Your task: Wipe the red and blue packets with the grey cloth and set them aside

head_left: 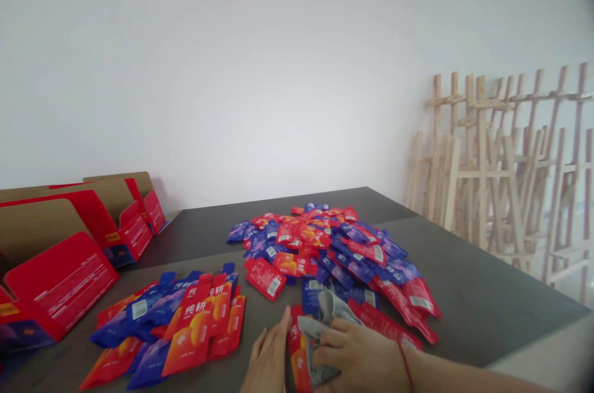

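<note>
In the head view, one red, orange-fruit-printed pouch (297,356) is being held flat at six o'clock on the dark tabletop (464,294), between two bare hands. Its edge is being met from between six and seven o'clock by the left hand (269,356), which is being held open, fingers straight and together, apparently so that the pouch is being steadied. One grey cloth (331,306) is being gripped in the curled fingers of the right hand (359,353), between five and six o'clock, and is being laid over part of the pouch, seemingly bunched so that its surface is being covered. One red cord (406,368) is being worn on the right wrist. Toward five o'clock, dozens of jumbled pouches (320,232) are being left overlapping, too many to be counted. Between seven and eight, roughly a dozen layered pouches (199,312) are being grouped, mostly face up, perhaps so that they are being kept separate. Near half past eight, apparently three open red cartons (69,281) are being lined up, probably for easy reach. At three, many wooden easels (482,170) are being stored, overlapping beyond sure counting.
</note>
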